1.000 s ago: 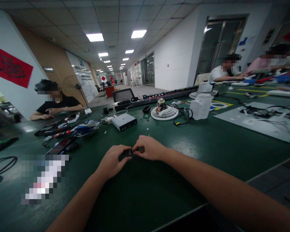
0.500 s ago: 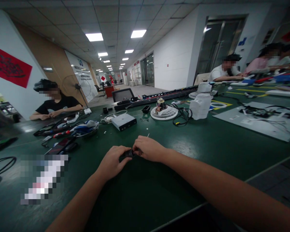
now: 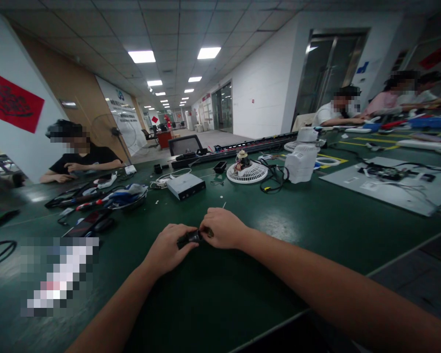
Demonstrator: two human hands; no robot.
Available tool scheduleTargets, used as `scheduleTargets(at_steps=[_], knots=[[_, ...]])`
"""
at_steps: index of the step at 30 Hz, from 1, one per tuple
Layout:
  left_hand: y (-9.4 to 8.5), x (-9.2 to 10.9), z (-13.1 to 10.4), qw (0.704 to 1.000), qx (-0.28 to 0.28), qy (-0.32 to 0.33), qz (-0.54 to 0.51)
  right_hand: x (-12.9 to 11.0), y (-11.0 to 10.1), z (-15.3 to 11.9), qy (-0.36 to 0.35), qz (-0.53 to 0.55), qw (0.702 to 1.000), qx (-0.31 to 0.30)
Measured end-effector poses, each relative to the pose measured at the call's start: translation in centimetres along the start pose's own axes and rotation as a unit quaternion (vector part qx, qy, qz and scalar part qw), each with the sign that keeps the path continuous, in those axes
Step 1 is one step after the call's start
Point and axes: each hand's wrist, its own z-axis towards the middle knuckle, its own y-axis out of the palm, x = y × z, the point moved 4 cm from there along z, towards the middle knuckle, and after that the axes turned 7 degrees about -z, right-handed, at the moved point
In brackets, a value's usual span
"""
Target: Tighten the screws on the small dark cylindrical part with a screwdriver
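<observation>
My left hand point(image 3: 169, 250) is closed around a small dark cylindrical part point(image 3: 194, 236) just above the green table point(image 3: 220, 304). Thumb and fingers grip it from both sides. At the part's right end, my right hand point(image 3: 222, 229) is closed, its fingertips pinching there. A small brownish, brass-looking piece point(image 3: 210, 233) shows under the right fingers; its kind is too small to make out. Beyond the right knuckles a thin pale sliver point(image 3: 224, 205) shows, and I cannot tell whether it belongs to what I hold.
Ahead lie a grey disc drive point(image 3: 185, 186), a white fan grille with a motor point(image 3: 247, 171) and a white housing point(image 3: 301, 164). A grey panel with a circuit board point(image 3: 389, 184) is at right. Tools and a bowl point(image 3: 130, 198) sit left. Several people work around the table.
The view has shifted slightly. Both hands stay together at the dark part, which shows a little more between them, and the brownish piece under the right fingers looks clearer.
</observation>
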Motion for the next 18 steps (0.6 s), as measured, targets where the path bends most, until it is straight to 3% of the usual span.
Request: scheduleTargets(at_steps=[5, 10, 18], knots=[[-0.1, 0.2, 0.1, 1.0, -0.011, 0.016, 0.005, -0.1, 0.6, -0.1, -0.017, 0.044, 0.998, -0.048], [-0.2, 0.4, 0.0, 1.0, -0.008, 0.013, 0.0, 0.3, 0.7, 0.0, -0.03, 0.061, 0.997, -0.041], [-0.1, 0.3, 0.1, 1.0, 0.004, 0.014, -0.025, 1.2, 0.0, 0.0, 0.084, 0.102, 0.991, 0.022]])
